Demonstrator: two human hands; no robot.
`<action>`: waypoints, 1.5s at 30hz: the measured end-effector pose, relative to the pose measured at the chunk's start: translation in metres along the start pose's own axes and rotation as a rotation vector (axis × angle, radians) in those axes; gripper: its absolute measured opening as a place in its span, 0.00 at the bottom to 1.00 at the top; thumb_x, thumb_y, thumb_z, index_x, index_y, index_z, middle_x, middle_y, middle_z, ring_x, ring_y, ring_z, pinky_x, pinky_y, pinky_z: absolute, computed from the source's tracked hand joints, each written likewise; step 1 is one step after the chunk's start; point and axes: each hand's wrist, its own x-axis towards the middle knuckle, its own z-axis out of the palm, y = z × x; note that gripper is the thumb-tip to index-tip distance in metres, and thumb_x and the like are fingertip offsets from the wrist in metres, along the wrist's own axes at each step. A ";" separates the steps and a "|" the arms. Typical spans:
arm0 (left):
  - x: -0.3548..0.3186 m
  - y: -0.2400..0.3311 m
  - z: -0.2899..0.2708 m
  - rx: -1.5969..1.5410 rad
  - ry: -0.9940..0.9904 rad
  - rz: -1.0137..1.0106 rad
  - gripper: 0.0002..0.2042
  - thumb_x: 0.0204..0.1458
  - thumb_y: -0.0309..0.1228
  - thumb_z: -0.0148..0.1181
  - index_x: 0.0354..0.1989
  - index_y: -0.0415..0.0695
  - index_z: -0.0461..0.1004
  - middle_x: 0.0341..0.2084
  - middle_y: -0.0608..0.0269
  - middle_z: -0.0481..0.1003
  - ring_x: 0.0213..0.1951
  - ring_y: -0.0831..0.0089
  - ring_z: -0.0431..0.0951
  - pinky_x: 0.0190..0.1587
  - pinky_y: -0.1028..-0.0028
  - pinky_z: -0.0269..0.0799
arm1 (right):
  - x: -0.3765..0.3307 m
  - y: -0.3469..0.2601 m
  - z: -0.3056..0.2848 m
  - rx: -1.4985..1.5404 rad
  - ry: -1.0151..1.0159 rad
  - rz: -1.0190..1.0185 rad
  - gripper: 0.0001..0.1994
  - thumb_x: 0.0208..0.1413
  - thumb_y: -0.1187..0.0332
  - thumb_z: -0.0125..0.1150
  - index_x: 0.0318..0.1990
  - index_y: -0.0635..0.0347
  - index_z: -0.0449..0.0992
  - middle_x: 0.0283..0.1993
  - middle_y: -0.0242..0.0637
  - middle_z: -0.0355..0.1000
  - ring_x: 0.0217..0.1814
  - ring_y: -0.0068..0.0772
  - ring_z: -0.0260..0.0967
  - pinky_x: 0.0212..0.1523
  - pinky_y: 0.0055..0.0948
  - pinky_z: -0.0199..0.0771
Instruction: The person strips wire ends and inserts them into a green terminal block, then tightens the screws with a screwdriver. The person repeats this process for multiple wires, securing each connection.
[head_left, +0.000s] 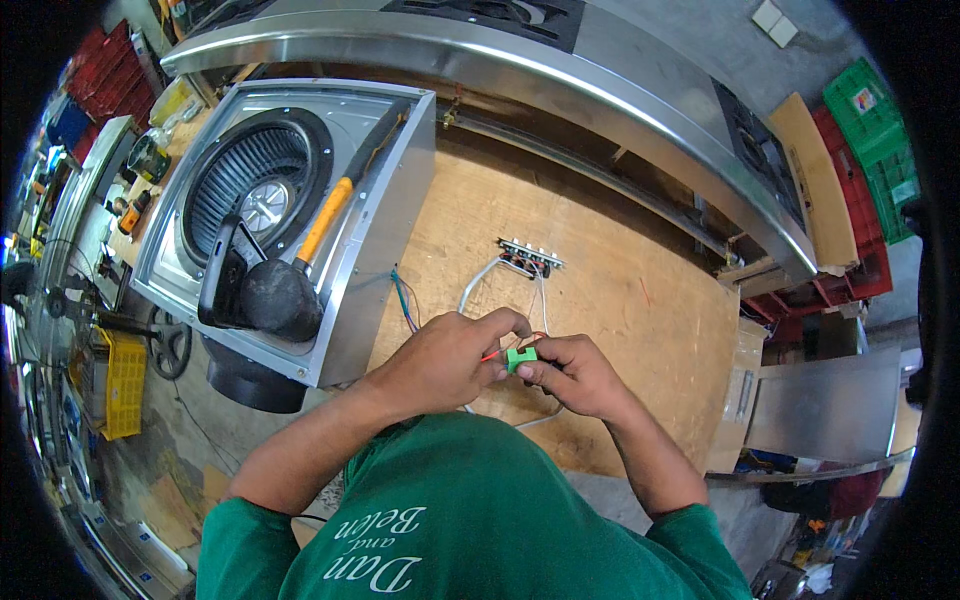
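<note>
Near the front edge of the wooden table, both of my hands meet around a small green connector block (516,358). My right hand (585,375) pinches the block between thumb and fingers. On its other side my left hand (450,352) is closed, with a short red wire (490,356) showing at its fingers; the exact grip is partly hidden. Thin wires run from the hands toward a narrow strip of push-button switches (530,257) lying beyond them. A light grey cable (474,283) loops from that strip back under my hands.
A metal housing (398,200) with a black round blower (262,195) stands left, carrying a rubber mallet (285,300); coloured wires (404,298) emerge from its side. A long stainless steel panel (480,45) spans the table's back. Plywood tabletop (620,340) lies right of my hands.
</note>
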 end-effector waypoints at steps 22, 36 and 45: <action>-0.024 -0.066 0.052 -0.173 -0.069 -0.065 0.18 0.50 0.37 0.73 0.46 0.41 0.79 0.35 0.52 0.81 0.36 0.65 0.82 0.40 0.67 0.77 | -0.029 0.001 0.023 -0.389 0.111 -0.219 0.20 0.52 0.71 0.64 0.55 0.53 0.77 0.36 0.42 0.73 0.37 0.49 0.73 0.39 0.43 0.74; -0.027 -0.080 0.044 0.160 -0.032 0.182 0.16 0.50 0.39 0.67 0.45 0.47 0.79 0.29 0.54 0.80 0.33 0.53 0.81 0.36 0.59 0.76 | -0.042 -0.029 0.030 0.280 0.558 -0.073 0.14 0.64 0.76 0.51 0.55 0.69 0.72 0.45 0.41 0.75 0.47 0.30 0.72 0.51 0.31 0.72; -0.020 -0.066 0.020 0.119 0.031 0.194 0.11 0.50 0.35 0.65 0.38 0.43 0.79 0.27 0.51 0.79 0.31 0.51 0.81 0.35 0.54 0.77 | -0.024 -0.097 0.042 -0.018 0.570 -0.264 0.12 0.68 0.72 0.51 0.54 0.67 0.71 0.44 0.46 0.77 0.41 0.36 0.77 0.44 0.32 0.77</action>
